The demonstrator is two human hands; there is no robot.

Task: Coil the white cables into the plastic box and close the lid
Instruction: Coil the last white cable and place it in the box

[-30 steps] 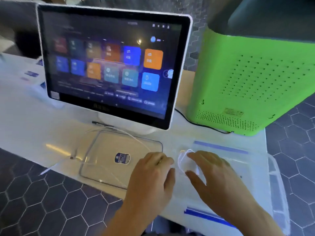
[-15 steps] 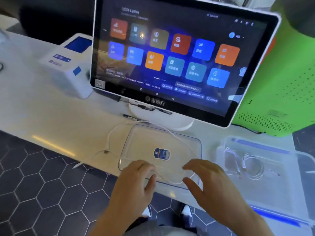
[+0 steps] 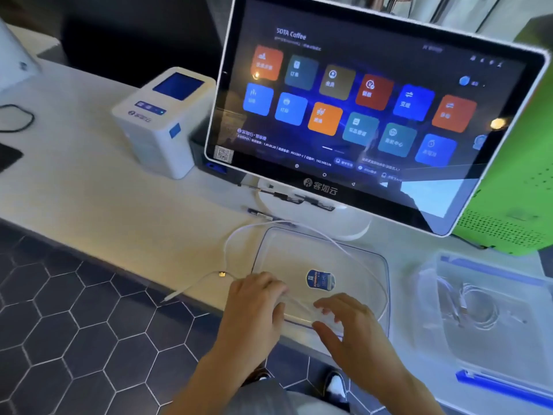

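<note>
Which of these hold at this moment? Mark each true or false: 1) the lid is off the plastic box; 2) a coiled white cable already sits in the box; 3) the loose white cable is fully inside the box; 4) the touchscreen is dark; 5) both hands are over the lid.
1) True: the clear lid lies flat on the counter, left of the open plastic box.
2) True: a coiled cable lies inside it.
3) False: the loose white cable loops over the counter and across the lid.
4) False: the touchscreen shows coloured tiles.
5) True: the left hand and right hand are at its near edge.
</note>
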